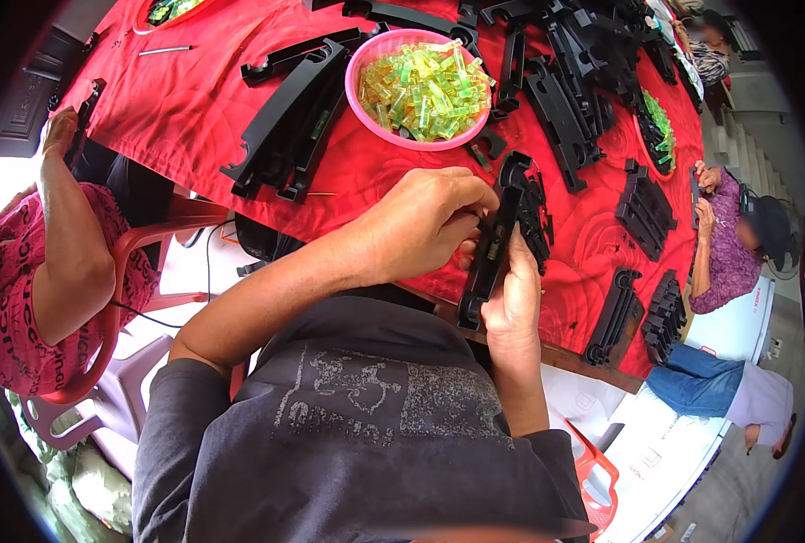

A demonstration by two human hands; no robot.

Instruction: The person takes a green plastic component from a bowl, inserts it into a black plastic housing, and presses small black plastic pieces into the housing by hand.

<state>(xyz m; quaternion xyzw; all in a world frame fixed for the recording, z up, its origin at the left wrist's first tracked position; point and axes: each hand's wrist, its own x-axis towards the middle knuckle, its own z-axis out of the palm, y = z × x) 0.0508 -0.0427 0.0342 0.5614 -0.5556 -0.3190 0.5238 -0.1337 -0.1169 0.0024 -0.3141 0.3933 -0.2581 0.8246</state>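
Pink bowl (pixel 411 143): one, filled with yellow-green pieces (pixel 425 90) too numerous to count. Elongated black part (pixel 488 271): one in hand, nearer the wearer than the bowl and slightly right of it, tilted. It lies between the hands. The right hand (pixel 514 294) grips it from its right side; the left hand (pixel 440 215) has its fingers bunched at its left side, and whether they pinch anything cannot be told. Thin rod (pixel 164 51): one, left of the bowl.

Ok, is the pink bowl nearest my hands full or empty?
Full: translucent yellow-green vials heap up in the pink bowl, hiding its bottom.
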